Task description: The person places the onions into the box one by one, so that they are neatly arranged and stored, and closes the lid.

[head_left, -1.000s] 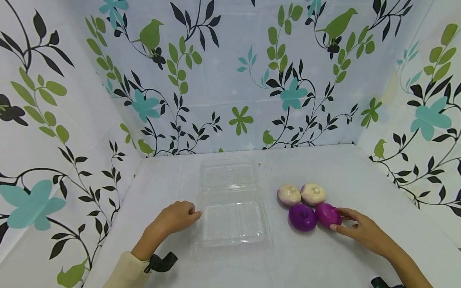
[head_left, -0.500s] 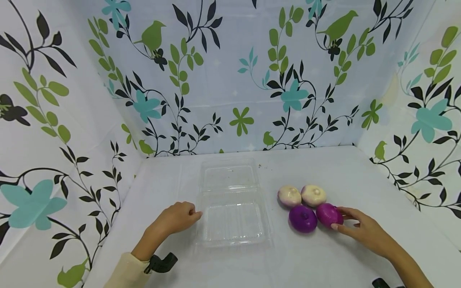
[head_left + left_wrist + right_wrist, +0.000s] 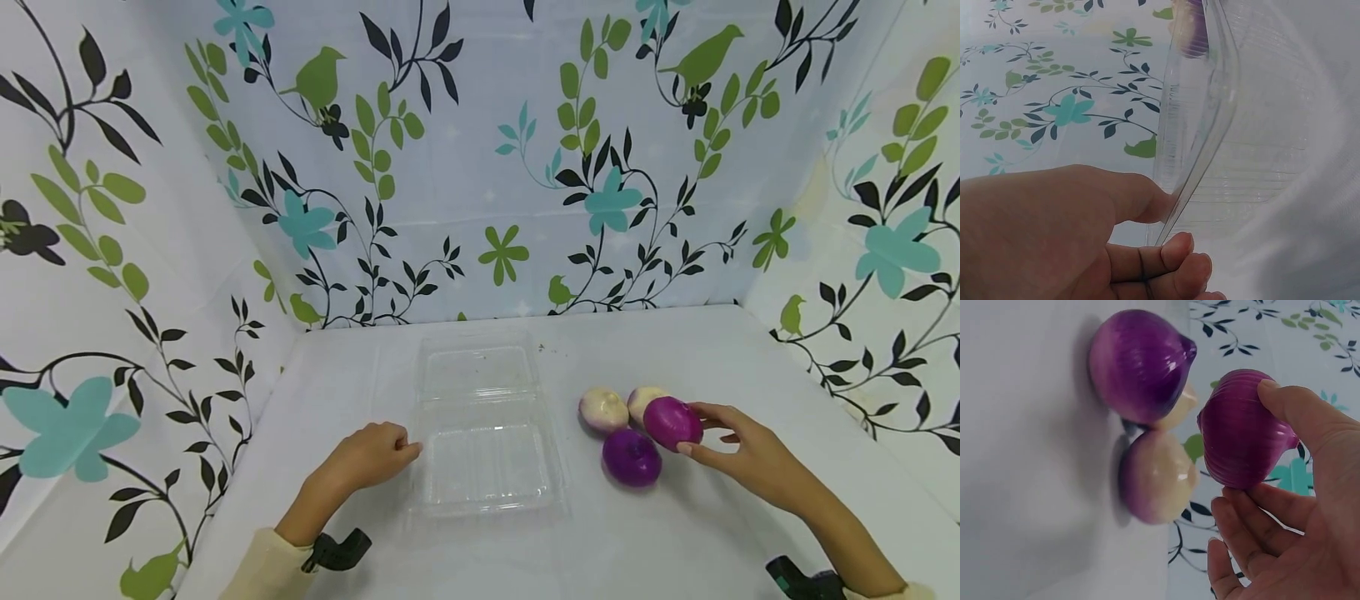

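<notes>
My right hand (image 3: 750, 454) pinches a magenta-purple onion (image 3: 672, 424) between thumb and fingers, lifted off the table, as the right wrist view shows. Below and left of it a darker purple onion (image 3: 632, 457) lies on the table. Behind are two pale onions with a purple tinge; the held onion partly hides the right one (image 3: 645, 402), while the left one (image 3: 603, 409) is in plain sight. A clear plastic clamshell container (image 3: 487, 454) lies opened flat. At its left edge my left hand (image 3: 372, 455) pinches the rim (image 3: 1194, 172) between thumb and curled fingers.
The container's lid half (image 3: 477, 367) extends toward the back of the white-covered table (image 3: 360, 367). Printed cloth walls (image 3: 450, 167) with leaves and birds enclose the back and sides. Small brown specks (image 3: 542, 347) lie behind the container.
The right hand has raised the magenta onion off the table, moving it up and slightly left over the right pale onion. The left hand and container have stayed put.
</notes>
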Available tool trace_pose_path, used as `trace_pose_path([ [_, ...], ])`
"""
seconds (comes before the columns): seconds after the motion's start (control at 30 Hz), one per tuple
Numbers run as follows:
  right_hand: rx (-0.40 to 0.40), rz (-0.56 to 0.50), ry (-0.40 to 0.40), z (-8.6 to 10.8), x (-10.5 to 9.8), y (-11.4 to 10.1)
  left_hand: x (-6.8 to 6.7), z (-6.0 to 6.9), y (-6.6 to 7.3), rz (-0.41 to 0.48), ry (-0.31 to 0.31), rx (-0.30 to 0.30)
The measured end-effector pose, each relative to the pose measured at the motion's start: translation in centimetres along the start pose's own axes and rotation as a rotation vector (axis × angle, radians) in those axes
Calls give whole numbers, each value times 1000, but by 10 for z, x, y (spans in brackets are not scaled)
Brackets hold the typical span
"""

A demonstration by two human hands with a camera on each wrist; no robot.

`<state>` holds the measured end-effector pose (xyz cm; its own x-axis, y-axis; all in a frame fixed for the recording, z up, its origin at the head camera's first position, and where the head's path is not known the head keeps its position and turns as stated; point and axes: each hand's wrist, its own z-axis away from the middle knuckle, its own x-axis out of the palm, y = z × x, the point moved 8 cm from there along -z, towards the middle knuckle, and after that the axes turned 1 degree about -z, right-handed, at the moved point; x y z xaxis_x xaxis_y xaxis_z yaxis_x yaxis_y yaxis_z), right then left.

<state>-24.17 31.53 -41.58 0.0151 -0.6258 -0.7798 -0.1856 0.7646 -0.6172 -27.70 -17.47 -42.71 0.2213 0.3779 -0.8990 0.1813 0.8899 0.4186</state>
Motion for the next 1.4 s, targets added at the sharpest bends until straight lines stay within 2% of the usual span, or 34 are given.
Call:
trace_pose_path([
  [0.27, -103, -54, -6, -18, 5, -32, 0, 2, 1, -3, 2, -5],
  [0.5, -169, -107, -39, -37, 21, -60, 0, 2, 1, -2, 1, -14],
  [0.7, -168, -139, -87, -50, 36, -80, 2, 0, 1, -1, -1, -7],
  [0.8, -177, -116, -103, -56, 44, -92, 3, 0, 2, -3, -2, -6],
  [1.07, -265, -66, -177, -71, 67, -137, 1, 0, 3, 0, -3, -12],
  [1.4, -261, -27, -323, -88, 112, -176, 1, 1, 2, 0, 0, -16],
])
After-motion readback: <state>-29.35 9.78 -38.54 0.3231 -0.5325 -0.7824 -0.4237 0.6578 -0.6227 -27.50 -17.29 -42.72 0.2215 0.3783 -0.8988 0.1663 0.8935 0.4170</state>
